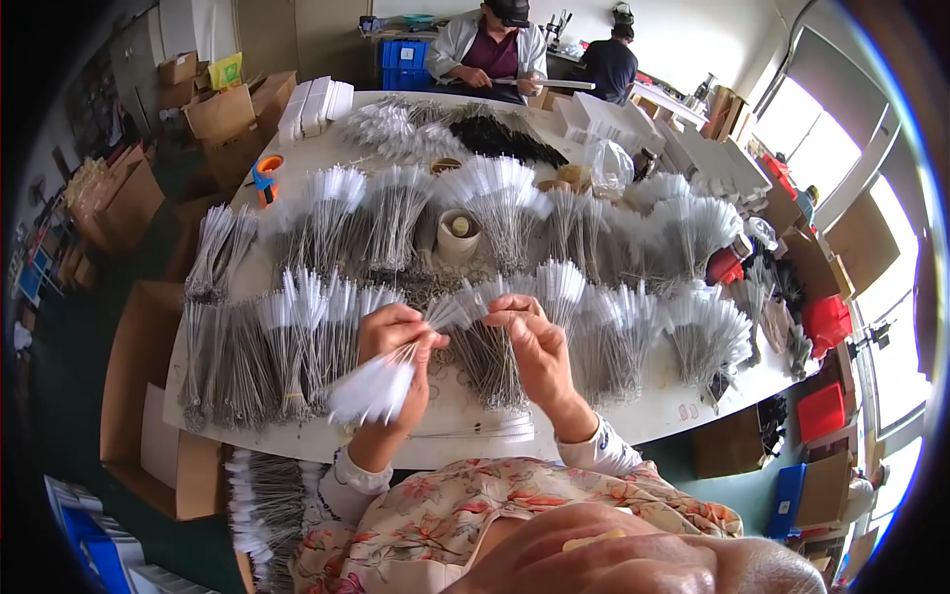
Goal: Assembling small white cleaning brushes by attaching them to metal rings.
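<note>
Both my hands are raised over the near edge of a white table, a short gap apart. In my left hand (pixel 401 346) is a bunch of thin wire brushes (pixel 374 389), their white bristle ends fanning down toward me. The fingers of my right hand (pixel 539 351) are bent together in a pinch; what they hold, if anything, is too small to make out. Just behind both hands stand more bundles of wire brushes (pixel 492 371), wire shafts gathered together. A few loose thin wires (pixel 485 433) lie on the tabletop close to my body.
Rows of white-bristled brush bundles (pixel 327 203) fill the table around a cream-coloured roll (pixel 457 236). Black brushes (pixel 505 137) lie farther back, and orange-handled scissors (pixel 266 180) at the left. An open cardboard box (pixel 148 396) stands left of the table. A co-worker (pixel 490 49) sits across.
</note>
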